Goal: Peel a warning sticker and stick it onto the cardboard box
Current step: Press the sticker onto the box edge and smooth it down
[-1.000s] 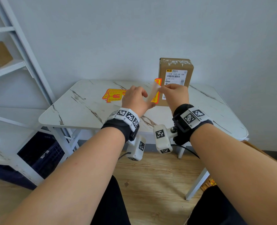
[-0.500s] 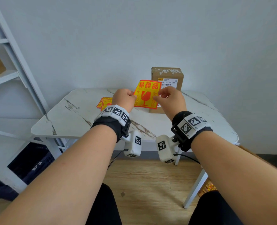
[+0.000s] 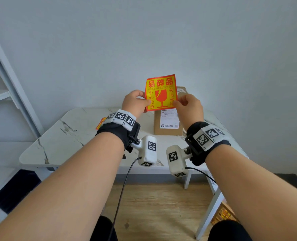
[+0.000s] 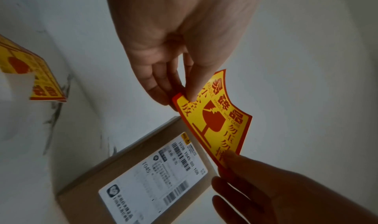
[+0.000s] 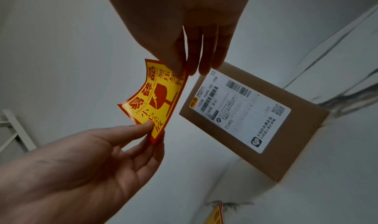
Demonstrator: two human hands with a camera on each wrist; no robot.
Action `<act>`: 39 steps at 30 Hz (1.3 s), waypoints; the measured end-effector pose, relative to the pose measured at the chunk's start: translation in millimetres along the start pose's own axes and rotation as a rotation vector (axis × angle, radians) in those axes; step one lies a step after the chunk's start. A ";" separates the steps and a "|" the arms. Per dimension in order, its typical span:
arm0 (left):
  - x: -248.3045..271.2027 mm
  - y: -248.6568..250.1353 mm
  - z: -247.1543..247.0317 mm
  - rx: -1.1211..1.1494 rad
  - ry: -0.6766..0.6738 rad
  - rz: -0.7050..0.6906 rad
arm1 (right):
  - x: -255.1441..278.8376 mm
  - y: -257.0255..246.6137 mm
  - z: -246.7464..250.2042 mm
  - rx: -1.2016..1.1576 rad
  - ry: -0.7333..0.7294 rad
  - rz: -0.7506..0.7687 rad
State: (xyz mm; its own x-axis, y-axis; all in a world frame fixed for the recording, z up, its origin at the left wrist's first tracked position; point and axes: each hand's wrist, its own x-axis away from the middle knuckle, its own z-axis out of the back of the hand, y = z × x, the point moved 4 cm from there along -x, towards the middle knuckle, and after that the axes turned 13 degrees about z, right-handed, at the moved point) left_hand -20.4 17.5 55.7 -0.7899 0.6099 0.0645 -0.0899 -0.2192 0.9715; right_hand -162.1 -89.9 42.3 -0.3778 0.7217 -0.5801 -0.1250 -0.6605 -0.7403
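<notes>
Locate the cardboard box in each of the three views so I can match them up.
Head: cardboard box stands on the table at centre, partly hidden behind the raised sticker.
Left wrist: box at lower centre-left.
Right wrist: box at centre-right.
Shared landmark: the white shipping label on the box's front.

A yellow-and-red warning sticker is held upright in the air before the brown cardboard box, which bears a white shipping label.
</notes>
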 end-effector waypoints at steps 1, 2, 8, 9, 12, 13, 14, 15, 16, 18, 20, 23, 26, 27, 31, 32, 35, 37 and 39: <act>-1.5 5.6 -1.2 0.004 -0.003 -0.007 | -4.7 0.2 2.8 0.001 0.005 0.001; -3.6 11.0 -1.9 0.012 -0.001 -0.016 | -9.2 0.5 5.5 0.007 0.008 0.004; -17.6 33.6 -11.1 0.084 0.039 -0.038 | -34.8 2.9 16.1 -0.007 0.057 -0.004; -20.9 36.5 -13.6 0.096 0.043 -0.029 | -38.7 3.9 17.5 -0.005 0.066 -0.010; -32.1 45.6 -19.8 0.098 0.087 -0.016 | -50.2 7.8 19.8 -0.007 0.080 -0.012; -36.3 48.4 -21.0 0.078 0.118 -0.026 | -53.6 8.8 20.1 -0.023 0.082 -0.017; -40.1 50.3 -22.0 0.059 0.149 -0.031 | -56.8 9.9 20.2 -0.045 0.084 -0.026; -43.3 51.9 -23.5 0.039 0.169 -0.033 | -60.2 11.4 20.1 -0.060 0.085 -0.035; -47.1 53.3 -25.1 0.012 0.183 -0.036 | -63.9 12.6 20.2 -0.061 0.085 -0.037; -56.2 54.8 -28.5 -0.051 0.204 -0.048 | -71.7 15.5 19.4 -0.041 0.083 -0.036; -64.4 54.3 -32.1 -0.102 0.208 -0.044 | -77.6 19.8 17.5 -0.018 0.076 -0.046; -72.4 48.8 -38.1 -0.128 0.175 -0.014 | -80.9 26.6 12.4 0.020 0.046 -0.074; -74.8 41.6 -41.4 -0.123 0.154 0.032 | -80.1 32.1 7.5 0.034 0.007 -0.088; -76.2 39.6 -41.7 -0.119 0.150 0.042 | -80.3 32.7 6.7 0.043 -0.002 -0.081; -77.9 36.6 -42.7 -0.144 0.144 0.043 | -82.0 30.8 6.6 0.103 -0.032 -0.062; -78.1 35.5 -43.7 -0.156 0.138 0.044 | -82.0 30.3 6.6 0.118 -0.037 -0.059; -79.4 32.3 -45.8 -0.169 0.142 0.040 | -82.5 30.1 5.2 0.150 -0.049 -0.042; -80.4 30.4 -45.9 -0.177 0.150 0.040 | -82.4 30.1 3.7 0.165 -0.066 -0.037; -80.2 30.1 -45.7 -0.184 0.153 0.039 | -82.8 30.1 3.0 0.178 -0.079 -0.036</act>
State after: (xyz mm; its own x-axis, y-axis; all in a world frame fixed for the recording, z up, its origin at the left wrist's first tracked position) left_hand 12.5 -72.9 69.4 -0.8763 0.4790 0.0524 -0.1556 -0.3843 0.9100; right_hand -137.3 -170.2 69.1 -0.4402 0.7317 -0.5204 -0.2976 -0.6657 -0.6843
